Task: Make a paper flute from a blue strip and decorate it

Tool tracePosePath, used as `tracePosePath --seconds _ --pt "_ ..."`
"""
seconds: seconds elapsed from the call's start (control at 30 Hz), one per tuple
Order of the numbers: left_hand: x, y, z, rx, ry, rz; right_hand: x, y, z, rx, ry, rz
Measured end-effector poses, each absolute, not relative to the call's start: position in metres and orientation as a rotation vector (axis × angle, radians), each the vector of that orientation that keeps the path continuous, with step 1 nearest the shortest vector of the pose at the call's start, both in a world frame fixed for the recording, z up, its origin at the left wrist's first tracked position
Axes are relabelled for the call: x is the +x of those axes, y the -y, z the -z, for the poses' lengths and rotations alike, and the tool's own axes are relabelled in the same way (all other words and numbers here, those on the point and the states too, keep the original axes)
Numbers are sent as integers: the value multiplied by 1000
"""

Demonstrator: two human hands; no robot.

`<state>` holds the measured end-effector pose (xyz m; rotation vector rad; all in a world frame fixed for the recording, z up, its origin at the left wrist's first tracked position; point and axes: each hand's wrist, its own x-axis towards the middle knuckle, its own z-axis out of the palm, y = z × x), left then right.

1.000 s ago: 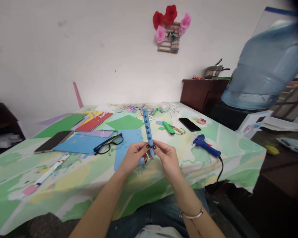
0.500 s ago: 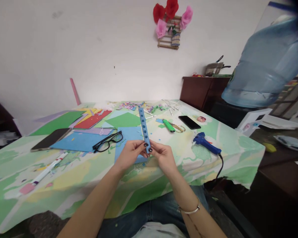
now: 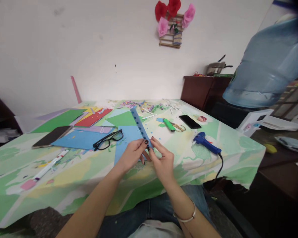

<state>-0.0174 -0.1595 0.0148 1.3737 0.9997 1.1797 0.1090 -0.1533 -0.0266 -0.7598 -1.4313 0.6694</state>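
While left hand and right hand pinch blue strip by near end, grip nearly closed; rest slants forward-left.

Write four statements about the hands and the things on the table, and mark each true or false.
1. The left hand and right hand both touch the dotted blue strip. True.
2. The black glasses lie left of the blue glue gun in the picture. True.
3. The right hand holds the glue gun. False: the gun lies on the tablecloth.
4. The left hand rests on the glasses. False: it is at the strip's near end.
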Motion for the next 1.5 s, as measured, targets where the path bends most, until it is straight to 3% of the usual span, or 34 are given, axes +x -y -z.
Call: tracePosePath --seconds 0.27,0.63,0.83,0.93,1.03,1.5 --pt "-15 161 -17 1189 -974 -1383 112 154 26 -662 1532 -169" --pt "-21 168 -29 1031 -901 -1589 142 160 10 -694 1546 -104" --pt "-28 169 -36 1016 -948 -1615 252 121 14 -1494 1492 372" --pt "-29 171 -36 1062 -956 -1595 300 102 22 -2028 1576 262" --pt "-28 173 -35 1116 -939 -1562 319 92 32 -2107 1631 155" --pt "-26 179 -42 1129 -903 -1474 327 66 22 -1771 1556 -110"
